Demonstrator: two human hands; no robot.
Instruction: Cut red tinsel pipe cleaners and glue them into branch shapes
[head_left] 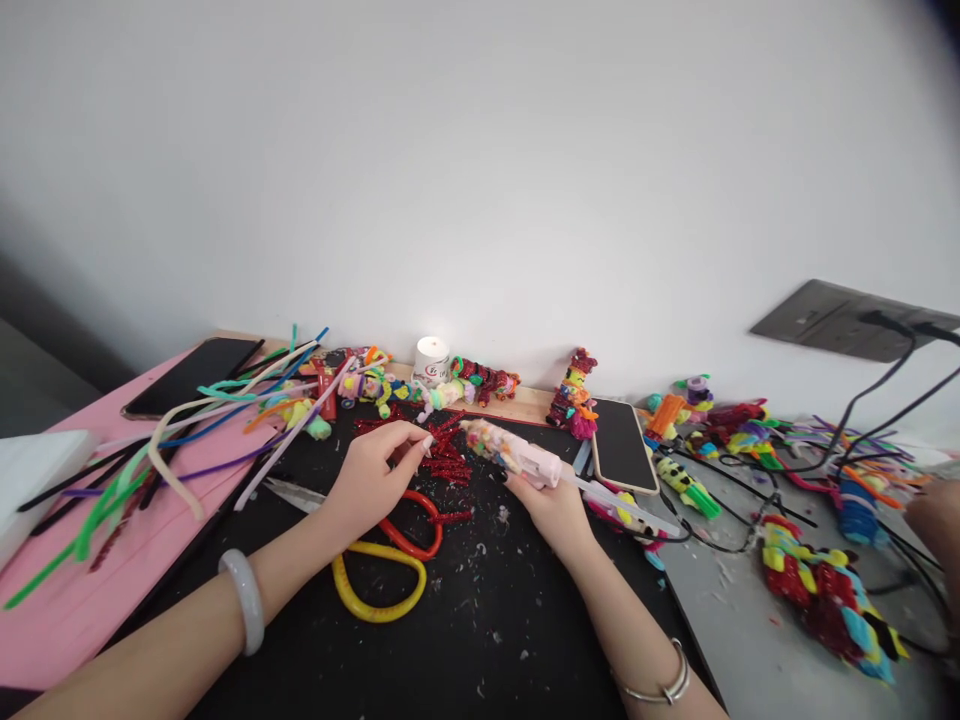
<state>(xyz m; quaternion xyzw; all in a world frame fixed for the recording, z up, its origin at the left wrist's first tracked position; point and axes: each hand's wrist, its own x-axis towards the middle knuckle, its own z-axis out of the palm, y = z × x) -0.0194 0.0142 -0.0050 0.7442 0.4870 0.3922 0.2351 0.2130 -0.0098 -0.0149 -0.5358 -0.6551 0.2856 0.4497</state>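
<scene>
Cropped forearms (304,555), right fingers (519,488) round glue gun (525,456), left fingers (409,462) pinched, contents unclear

Passable: black mat (495,665) between forearms (622,610). Scissors (379,549) block left; hot-glue gun (521,456), red tinsel stems (448,466) block far side.

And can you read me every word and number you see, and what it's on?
I can't read any for sure.
White cup: dark and red printing, too small and blurred to read.
Pale pink glue gun: no readable words.
Wall socket plate: no readable words or numbers.
</scene>
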